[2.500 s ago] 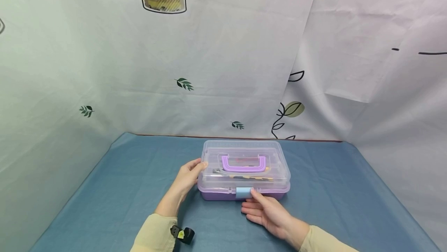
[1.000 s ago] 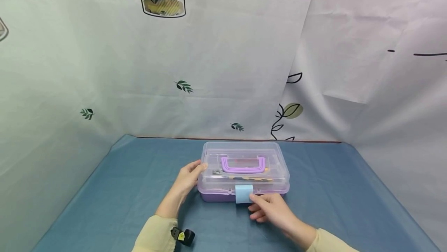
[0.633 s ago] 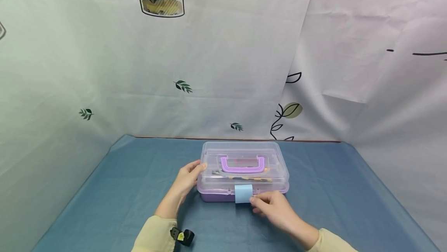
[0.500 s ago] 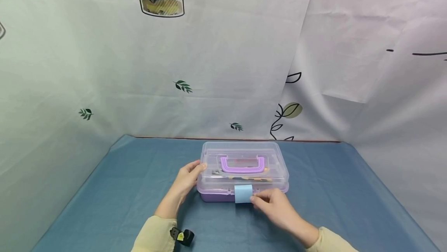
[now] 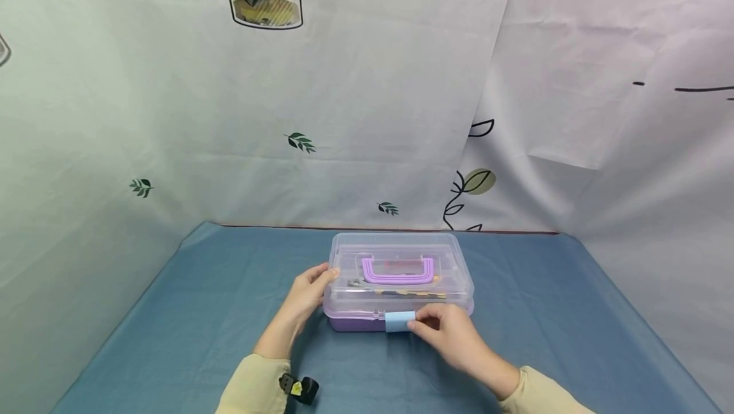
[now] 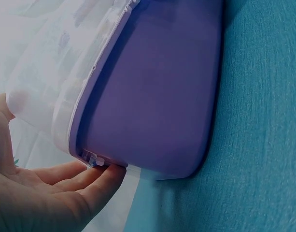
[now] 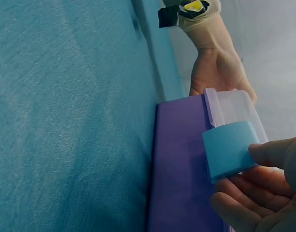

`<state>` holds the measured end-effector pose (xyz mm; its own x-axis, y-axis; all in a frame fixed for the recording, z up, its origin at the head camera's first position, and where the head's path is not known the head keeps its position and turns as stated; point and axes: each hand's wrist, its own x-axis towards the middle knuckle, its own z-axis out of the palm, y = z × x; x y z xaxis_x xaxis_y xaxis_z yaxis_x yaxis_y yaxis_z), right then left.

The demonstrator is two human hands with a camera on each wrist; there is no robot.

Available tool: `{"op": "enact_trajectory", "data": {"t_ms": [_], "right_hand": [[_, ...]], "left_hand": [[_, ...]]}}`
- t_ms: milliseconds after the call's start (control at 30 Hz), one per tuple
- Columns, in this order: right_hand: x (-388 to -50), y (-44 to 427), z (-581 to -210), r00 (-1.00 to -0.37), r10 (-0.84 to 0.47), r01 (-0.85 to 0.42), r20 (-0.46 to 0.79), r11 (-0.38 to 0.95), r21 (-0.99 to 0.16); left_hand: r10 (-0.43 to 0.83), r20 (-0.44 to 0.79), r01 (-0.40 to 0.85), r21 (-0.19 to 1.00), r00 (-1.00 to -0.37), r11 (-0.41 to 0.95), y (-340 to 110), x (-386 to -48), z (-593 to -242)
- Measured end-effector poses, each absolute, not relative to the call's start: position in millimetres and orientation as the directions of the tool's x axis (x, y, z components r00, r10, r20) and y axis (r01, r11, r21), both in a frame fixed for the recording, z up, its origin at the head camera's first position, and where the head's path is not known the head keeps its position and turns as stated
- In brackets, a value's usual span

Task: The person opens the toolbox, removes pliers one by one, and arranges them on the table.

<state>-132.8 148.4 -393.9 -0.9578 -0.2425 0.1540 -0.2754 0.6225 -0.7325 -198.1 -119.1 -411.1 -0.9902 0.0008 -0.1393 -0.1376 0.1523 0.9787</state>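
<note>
A storage box with a purple base and a clear lid (image 5: 401, 245) stands on the blue cloth, lid down. On top is a purple handle (image 5: 398, 279); a blue latch (image 5: 399, 321) sits at the front edge. My left hand (image 5: 305, 296) grips the box's left end, thumb on the lid and fingers by the rim, as the left wrist view shows around the purple base (image 6: 152, 92). My right hand (image 5: 453, 337) pinches the right edge of the blue latch (image 7: 230, 150) between thumb and fingers. Long thin things, unclear in kind, show through the lid.
Blue cloth (image 5: 201, 312) covers the table around the box. Pale printed curtains (image 5: 367, 95) hang behind it and at both sides. A black strap-like device (image 5: 299, 388) is on the left sleeve.
The blue latch has tilted: it looks shorter from above, with its upper edge lower than half a second ago. The right hand moved slightly up with it. The left hand keeps its place.
</note>
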Motion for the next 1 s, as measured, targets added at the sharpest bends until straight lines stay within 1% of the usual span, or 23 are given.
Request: {"op": "enact_trajectory", "data": {"t_ms": [167, 333, 500, 667, 800, 1000], "right_hand": [[-133, 149, -395, -0.960, -0.246, -0.260, 0.131, 0.618, -0.742], [-135, 149, -394, -0.959, -0.254, -0.258, 0.129, 0.582, -0.772], [-135, 150, -394, -0.944, -0.293, -0.302, 0.150, 0.592, -0.747], [-134, 155, -394, -0.909, -0.384, -0.371, 0.163, 0.566, -0.737], [-134, 158, -393, -0.884, -0.443, -0.399, 0.148, 0.554, -0.730], [-133, 159, -394, -0.872, -0.464, -0.424, 0.152, 0.563, -0.710]], "left_hand": [[0.001, -0.141, -0.140, 0.978, -0.990, 0.153, -119, -198, -411], [0.002, -0.138, -0.136, 0.979, -0.990, 0.151, -118, -199, -411], [0.001, -0.136, -0.135, 0.980, -0.991, 0.148, -118, -199, -411], [0.001, -0.138, -0.137, 0.979, -0.990, 0.153, -118, -199, -411], [0.000, -0.142, -0.141, 0.978, -0.990, 0.154, -118, -198, -410], [-0.008, -0.146, -0.146, 0.978, -0.989, 0.151, -118, -198, -410]]}}
